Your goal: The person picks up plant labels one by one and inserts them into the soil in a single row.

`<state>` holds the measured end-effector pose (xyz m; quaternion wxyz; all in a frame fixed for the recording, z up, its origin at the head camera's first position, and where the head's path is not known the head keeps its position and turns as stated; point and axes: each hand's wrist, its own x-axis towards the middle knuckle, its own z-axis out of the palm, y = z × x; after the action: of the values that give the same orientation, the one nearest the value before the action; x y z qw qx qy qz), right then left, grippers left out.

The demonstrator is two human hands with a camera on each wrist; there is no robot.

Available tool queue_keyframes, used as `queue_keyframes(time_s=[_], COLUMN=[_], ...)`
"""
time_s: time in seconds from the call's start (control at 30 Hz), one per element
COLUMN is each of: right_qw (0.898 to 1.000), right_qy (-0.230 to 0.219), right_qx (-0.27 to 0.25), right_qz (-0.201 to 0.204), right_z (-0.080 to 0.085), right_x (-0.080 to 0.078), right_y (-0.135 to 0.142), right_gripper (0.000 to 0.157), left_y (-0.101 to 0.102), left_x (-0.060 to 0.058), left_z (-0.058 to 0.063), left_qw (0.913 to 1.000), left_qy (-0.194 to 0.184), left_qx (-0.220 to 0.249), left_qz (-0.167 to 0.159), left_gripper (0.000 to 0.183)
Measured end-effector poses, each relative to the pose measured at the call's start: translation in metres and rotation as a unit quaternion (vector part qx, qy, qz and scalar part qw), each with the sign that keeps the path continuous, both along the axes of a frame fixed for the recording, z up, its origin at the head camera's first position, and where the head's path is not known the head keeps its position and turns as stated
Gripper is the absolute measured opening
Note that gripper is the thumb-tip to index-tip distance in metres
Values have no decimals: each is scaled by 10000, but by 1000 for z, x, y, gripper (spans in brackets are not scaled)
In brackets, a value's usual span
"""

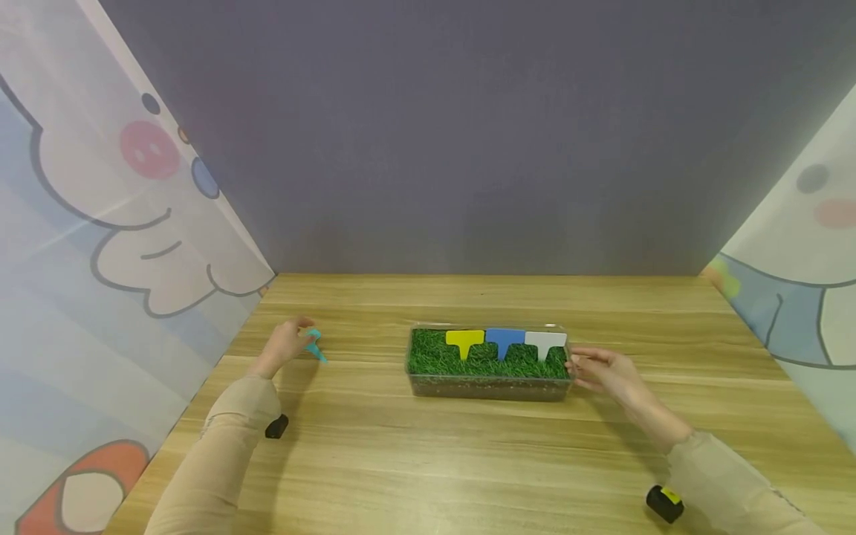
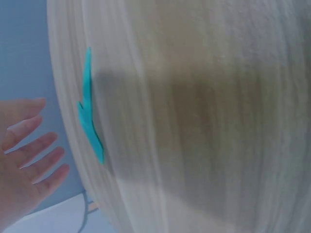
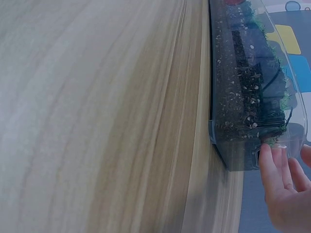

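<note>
My left hand (image 1: 284,345) hovers at the left of the table beside a teal T-shaped plant label (image 1: 314,346). In the left wrist view its fingers are spread, with a gap between them and the label (image 2: 87,109), which lies on the wood. On the right, my right hand (image 1: 605,371) touches the end wall of a clear box (image 1: 488,389), fingers extended against it near the rim. Soil and green grass (image 1: 428,357) fill the box. Yellow (image 1: 464,337), blue (image 1: 504,337) and white labels (image 1: 545,339) stand in a row in the grass.
The wood-grain table (image 1: 414,461) ends at a dark grey panel (image 1: 468,148) behind. Cartoon-printed panels flank it at left (image 1: 80,260) and right (image 1: 822,245). Small black devices show below the left wrist (image 1: 276,426) and right wrist (image 1: 665,504).
</note>
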<state>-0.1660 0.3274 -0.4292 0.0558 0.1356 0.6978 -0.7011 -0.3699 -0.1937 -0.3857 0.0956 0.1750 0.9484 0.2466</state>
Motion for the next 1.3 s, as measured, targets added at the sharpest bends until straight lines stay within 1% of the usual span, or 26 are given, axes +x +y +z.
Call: queue_keyframes(time_s=[0.07, 0.17, 0.23, 0.3, 0.37, 0.5, 0.73, 0.9, 1.03, 1.13, 1.2, 1.3], right_qw=[9999, 9996, 9993, 9993, 9992, 9992, 9989, 9989, 9990, 9994, 9995, 9995], right_qy=[33, -27, -27, -79, -95, -135, -162, -182, -138, -129, -99, -107], right_qx=[124, 271, 375, 358, 386, 374, 429, 432, 423, 322, 314, 288], right_qz=[64, 59, 86, 34, 22, 14, -7, -5, 14, -49, -20, -66], right_z=[8, 20, 29, 32, 37, 37, 38, 39, 36, 33, 31, 32], right_x=[2, 6, 7, 8, 9, 9, 9, 9, 9, 9, 8, 9], right_y=[-4, -11, -15, -17, -19, -20, -21, -21, -20, -19, -18, -19], right_gripper=[76, 61, 53, 51, 53, 54, 54, 53, 56, 56, 57, 57], left_y=[-2, -4, -6, -8, -9, -10, -11, -11, -9, -7, -7, -6], left_x=[-2, -4, -6, -6, -7, -8, -10, -11, -13, -15, -16, -16], left_z=[-3, -7, -11, -13, -15, -17, -23, -23, -21, -18, -16, -13], left_qw=[9999, 9999, 9998, 9997, 9996, 9991, 9978, 9978, 9974, 9964, 9957, 9947], left_qy=[-47, 12, 31, 43, -19, -102, -401, -396, -438, -574, -675, -830], left_qx=[-47, -93, -133, -193, -263, -382, -419, -417, -489, -549, -559, -506], left_qz=[76, 92, 118, 107, 108, 122, 330, 334, 287, 284, 312, 332], left_gripper=[41, 41, 42, 43, 45, 48, 50, 48, 45, 43, 42, 43])
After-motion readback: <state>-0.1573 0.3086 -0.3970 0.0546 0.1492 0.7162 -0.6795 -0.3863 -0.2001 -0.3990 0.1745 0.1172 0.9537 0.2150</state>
